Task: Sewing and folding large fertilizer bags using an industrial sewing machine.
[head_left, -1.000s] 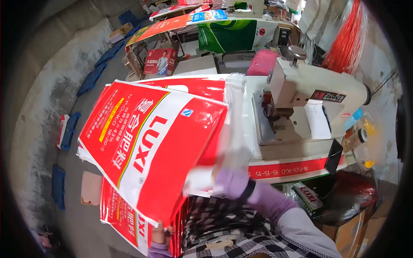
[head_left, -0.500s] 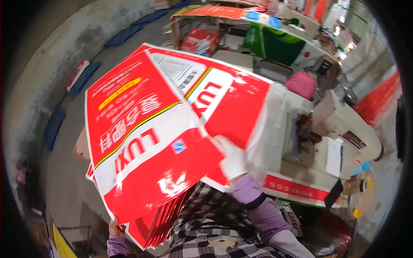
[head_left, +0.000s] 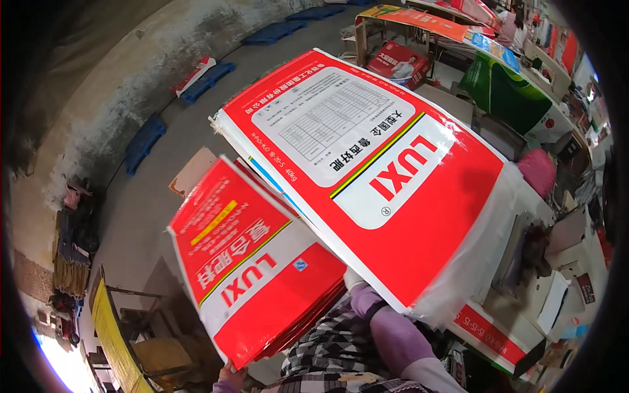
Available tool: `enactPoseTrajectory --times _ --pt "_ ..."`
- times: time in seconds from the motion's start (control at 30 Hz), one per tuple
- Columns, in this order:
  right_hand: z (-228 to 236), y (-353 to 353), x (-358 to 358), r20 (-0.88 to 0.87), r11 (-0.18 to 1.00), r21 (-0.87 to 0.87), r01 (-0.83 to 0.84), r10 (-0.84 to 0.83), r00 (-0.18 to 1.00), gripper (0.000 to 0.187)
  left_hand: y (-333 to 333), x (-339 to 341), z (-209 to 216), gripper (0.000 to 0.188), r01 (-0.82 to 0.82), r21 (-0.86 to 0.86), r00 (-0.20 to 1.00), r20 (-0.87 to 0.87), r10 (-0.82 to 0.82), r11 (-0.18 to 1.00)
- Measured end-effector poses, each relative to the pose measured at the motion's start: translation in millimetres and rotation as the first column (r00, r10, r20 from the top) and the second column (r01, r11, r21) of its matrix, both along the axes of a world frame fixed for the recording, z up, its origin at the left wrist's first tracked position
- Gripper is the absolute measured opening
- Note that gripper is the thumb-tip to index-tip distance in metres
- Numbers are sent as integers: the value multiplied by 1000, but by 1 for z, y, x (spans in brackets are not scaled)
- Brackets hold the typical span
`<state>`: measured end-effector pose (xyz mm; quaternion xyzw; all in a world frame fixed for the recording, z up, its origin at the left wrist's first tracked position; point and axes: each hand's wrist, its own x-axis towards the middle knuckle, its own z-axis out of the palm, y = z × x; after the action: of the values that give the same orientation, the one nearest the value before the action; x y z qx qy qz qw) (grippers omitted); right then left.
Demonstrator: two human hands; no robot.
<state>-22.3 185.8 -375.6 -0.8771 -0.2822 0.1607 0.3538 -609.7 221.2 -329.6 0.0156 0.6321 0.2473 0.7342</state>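
Red-and-white printed plastic sacks lie in two stacks of flat pieces. The nearer stack rests by my lap, tilted, with layered edges along its right side. My left hand is closed on its lower corner, only partly in the picture. My right hand, in a white glove, is between the nearer stack's right edge and the larger stack; its fingers are hidden. The larger stack lies beyond, to the right, and a clear plastic liner sticks out from its near right end.
A pale machine stands on the worktable at right, beside a pink bundle. Behind are a red box and a green sheet hanging from a table. Blue pallets line the wall at left. A yellow-edged frame stands lower left.
The sack that lay across both stacks has swung down and left onto the nearer stack, uncovering the larger one. My right hand has slipped lower, behind the edge. The view has shifted left.
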Motion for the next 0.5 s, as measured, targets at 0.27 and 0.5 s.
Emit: enactPoseTrajectory --times 0.27,0.5 --pt "53 -37 -3 159 948 316 44 -99 982 38 140 158 29 55 997 76 77 -973 216 -10" --pt "112 -111 -59 -27 831 343 -438 475 880 41 -91 592 211 53 130 293 349 -908 -233 -947"
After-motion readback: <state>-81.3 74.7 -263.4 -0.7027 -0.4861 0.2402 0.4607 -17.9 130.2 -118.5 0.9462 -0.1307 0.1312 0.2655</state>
